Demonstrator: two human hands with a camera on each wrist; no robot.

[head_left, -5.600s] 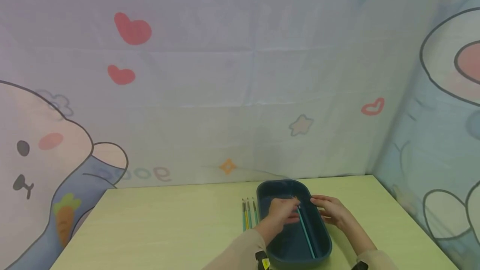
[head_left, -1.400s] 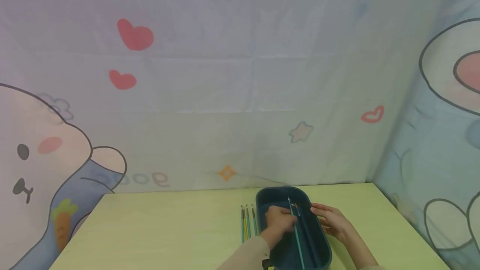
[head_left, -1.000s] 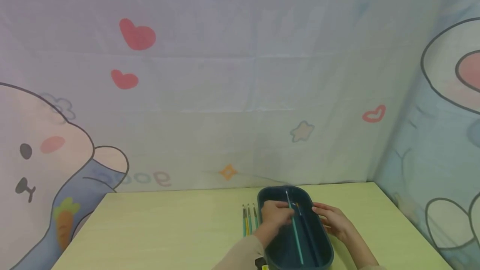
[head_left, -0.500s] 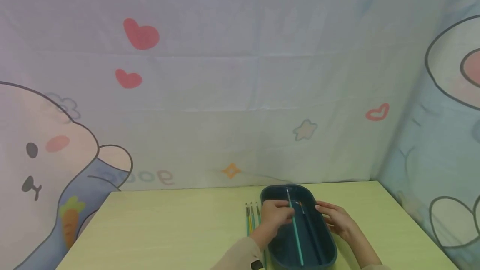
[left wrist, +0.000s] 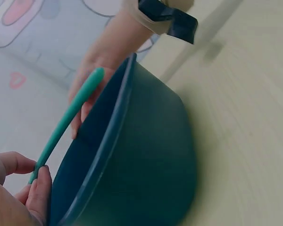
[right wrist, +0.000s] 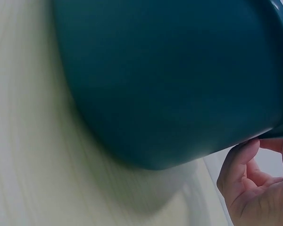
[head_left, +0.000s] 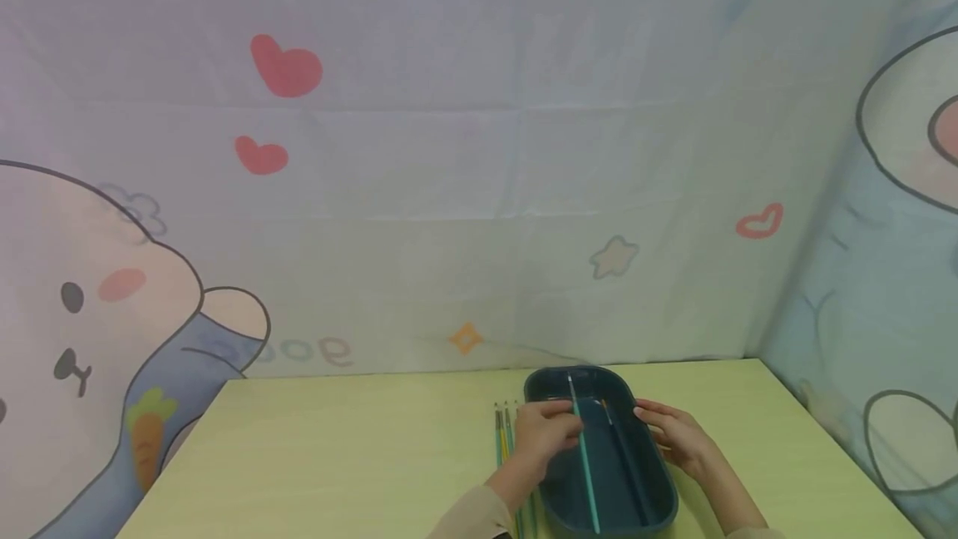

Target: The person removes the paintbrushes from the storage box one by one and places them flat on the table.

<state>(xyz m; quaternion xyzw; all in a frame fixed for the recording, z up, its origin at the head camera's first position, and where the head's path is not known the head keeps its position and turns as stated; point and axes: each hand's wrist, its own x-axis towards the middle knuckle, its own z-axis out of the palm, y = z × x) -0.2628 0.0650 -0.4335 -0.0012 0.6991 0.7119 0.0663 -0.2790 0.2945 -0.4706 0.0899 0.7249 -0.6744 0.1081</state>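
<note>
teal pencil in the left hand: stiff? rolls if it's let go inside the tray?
The teal pencil looks straight and unbent while the left hand pinches one end, so probably stiff. It is slim and seems round, so likely light and apt to roll, though the dark blue tray's walls should stop it.

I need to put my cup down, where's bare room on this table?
The table's left half, between the hanging cloth and the loose brushes, is bare. So is the strip right of the tray. Around the tray it is crowded with both hands.
</note>
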